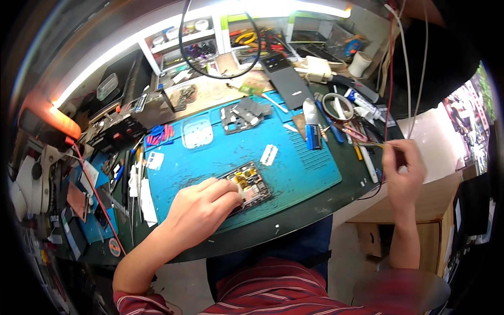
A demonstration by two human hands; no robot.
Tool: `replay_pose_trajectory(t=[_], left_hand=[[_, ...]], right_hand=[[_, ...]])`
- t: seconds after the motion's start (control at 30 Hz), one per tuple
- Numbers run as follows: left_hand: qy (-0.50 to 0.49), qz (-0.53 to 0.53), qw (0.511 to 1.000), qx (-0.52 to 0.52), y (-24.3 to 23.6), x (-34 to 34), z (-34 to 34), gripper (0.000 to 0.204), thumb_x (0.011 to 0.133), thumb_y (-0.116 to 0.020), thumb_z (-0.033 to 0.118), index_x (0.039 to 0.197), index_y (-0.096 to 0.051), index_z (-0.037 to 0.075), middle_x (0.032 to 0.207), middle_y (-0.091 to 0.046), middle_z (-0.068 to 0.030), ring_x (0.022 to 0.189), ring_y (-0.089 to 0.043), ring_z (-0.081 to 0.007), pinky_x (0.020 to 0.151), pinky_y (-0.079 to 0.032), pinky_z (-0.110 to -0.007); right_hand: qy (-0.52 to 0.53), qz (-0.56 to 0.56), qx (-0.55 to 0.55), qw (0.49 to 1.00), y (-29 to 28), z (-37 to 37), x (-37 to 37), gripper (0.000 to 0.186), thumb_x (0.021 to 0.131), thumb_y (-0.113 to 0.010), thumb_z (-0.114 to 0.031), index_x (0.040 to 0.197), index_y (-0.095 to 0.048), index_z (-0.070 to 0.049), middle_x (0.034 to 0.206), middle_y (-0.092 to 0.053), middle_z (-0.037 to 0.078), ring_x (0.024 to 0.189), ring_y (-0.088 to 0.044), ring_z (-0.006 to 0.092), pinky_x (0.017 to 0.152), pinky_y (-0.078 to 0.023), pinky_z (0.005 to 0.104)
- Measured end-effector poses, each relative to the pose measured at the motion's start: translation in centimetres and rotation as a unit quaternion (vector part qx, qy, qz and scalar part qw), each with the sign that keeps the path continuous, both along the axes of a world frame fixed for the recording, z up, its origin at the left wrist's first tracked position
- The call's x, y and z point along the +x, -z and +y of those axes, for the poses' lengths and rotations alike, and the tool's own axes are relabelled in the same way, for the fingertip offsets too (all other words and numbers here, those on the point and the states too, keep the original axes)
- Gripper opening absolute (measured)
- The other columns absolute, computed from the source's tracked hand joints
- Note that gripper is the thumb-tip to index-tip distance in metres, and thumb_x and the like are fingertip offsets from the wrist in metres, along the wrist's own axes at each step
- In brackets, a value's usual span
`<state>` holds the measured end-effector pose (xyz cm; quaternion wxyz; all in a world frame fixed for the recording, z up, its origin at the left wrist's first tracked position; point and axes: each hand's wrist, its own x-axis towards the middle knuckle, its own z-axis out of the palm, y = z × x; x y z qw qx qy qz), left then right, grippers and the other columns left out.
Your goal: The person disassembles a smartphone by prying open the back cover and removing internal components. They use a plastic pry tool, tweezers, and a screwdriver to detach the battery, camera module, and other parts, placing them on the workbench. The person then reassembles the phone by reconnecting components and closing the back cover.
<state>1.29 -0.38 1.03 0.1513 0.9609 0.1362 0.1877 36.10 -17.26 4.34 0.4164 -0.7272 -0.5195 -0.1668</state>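
Left hand (202,207), fingers curled, pins the opened phone (247,186) at frame centre on the blue mat (294,173), covering its near edge. Right hand (404,170) pinches tweezers (370,143), tips too small to read.

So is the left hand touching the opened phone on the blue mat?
Touching. The head view shows the left hand with fingertips resting on the near end of the opened phone, no gap between them.

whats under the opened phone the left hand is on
The opened phone lies on a blue work mat. The left hand covers its near end, hiding the mat there.
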Motion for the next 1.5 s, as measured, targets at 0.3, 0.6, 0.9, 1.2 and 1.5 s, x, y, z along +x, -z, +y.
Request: replay_pose_trajectory(t=[0.3,0.6,0.9,1.2,1.5], left_hand=[[0.002,-0.003,1.0,-0.014,0.3,-0.3,0.4,0.017,0.084,-0.08,0.007,0.1,-0.073,0.009,0.105,-0.073,-0.0032,0.091,-0.071,-0.0235,0.075,-0.058,-0.035],[0.001,-0.025,0.999,-0.032,-0.3,-0.3,-0.2,0.032,0.083,-0.082,0.004,0.114,-0.076,0.007,0.107,-0.074,-0.0081,0.09,-0.072,-0.0269,0.076,-0.06,-0.037],[-0.182,-0.072,0.979,-0.063,-1.7,-4.2,-0.5,0.028,0.085,-0.082,0.004,0.113,-0.075,0.004,0.102,-0.073,-0.0124,0.092,-0.07,-0.0323,0.079,-0.057,-0.041],[-0.167,0.003,0.984,-0.066,-0.7,-7.6,-4.1,0.054,0.073,-0.091,0.015,0.124,-0.073,0.007,0.124,-0.073,-0.0058,0.115,-0.065,-0.0302,0.098,-0.052,-0.043],[-0.154,-0.038,0.986,0.055,1.3,-6.1,-4.5,0.023,0.081,-0.084,0.01,0.099,-0.071,0.008,0.107,-0.071,-0.0023,0.1,-0.068,-0.0221,0.094,-0.051,-0.041]], right_hand=[[-0.218,0.099,-0.189,0.952,1.4,0.0,-5.6,0.011,0.087,-0.076,0.002,0.092,-0.068,-0.005,0.082,-0.067,0.008,0.065,-0.065,0.016,0.059,-0.051,0.0287],[-0.365,0.069,-0.074,0.925,6.2,0.9,-11.1,0.032,0.084,-0.084,-0.003,0.114,-0.074,-0.004,0.094,-0.075,0.01,0.077,-0.075,0.026,0.066,-0.06,0.035],[-0.34,0.165,-0.069,0.923,7.3,2.1,-11.5,0.035,0.086,-0.084,-0.001,0.12,-0.074,-0.002,0.096,-0.077,0.012,0.078,-0.076,0.0243,0.066,-0.059,0.032],[-0.38,0.064,-0.046,0.922,8.1,2.4,-12.1,0.04,0.081,-0.085,0.001,0.118,-0.07,-0.003,0.101,-0.078,0.011,0.075,-0.074,0.0242,0.063,-0.058,0.0322],[-0.383,0.009,-0.041,0.923,8.3,2.3,-11.8,0.041,0.078,-0.087,0.0,0.116,-0.071,-0.004,0.101,-0.078,0.01,0.078,-0.074,0.025,0.065,-0.058,0.0332]])
